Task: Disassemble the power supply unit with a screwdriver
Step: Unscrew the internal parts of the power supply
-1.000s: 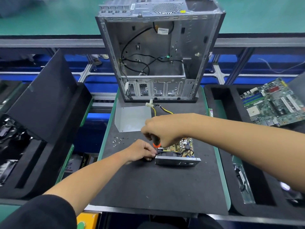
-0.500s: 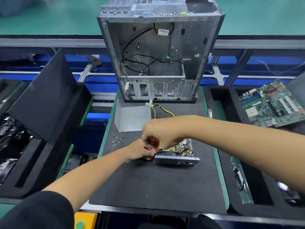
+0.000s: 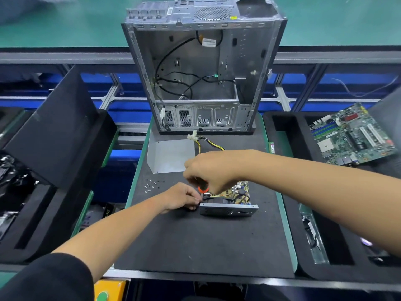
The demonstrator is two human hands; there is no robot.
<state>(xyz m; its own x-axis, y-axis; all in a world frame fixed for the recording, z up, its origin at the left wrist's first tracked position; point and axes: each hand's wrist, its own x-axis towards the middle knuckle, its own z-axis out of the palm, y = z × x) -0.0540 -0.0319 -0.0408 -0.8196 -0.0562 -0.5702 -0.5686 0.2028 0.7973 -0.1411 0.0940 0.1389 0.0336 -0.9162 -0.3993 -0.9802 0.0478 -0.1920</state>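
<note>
Gripping the black-and-orange-handled screwdriver [image 3: 202, 185], the right hand [image 3: 211, 170] holds it above the left end of the opened grey metal power supply unit [image 3: 227, 202], whose tan circuit board lies exposed. Fingers of the left hand [image 3: 181, 197] curl against that same end, pinching at its corner. Both rest over a matte black foam mat [image 3: 206, 240], near small loose silver screws [image 3: 152, 184]

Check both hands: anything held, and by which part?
Right hand grips the orange-and-black screwdriver by its handle. Left hand holds the open grey metal power supply unit at its left end.
</note>
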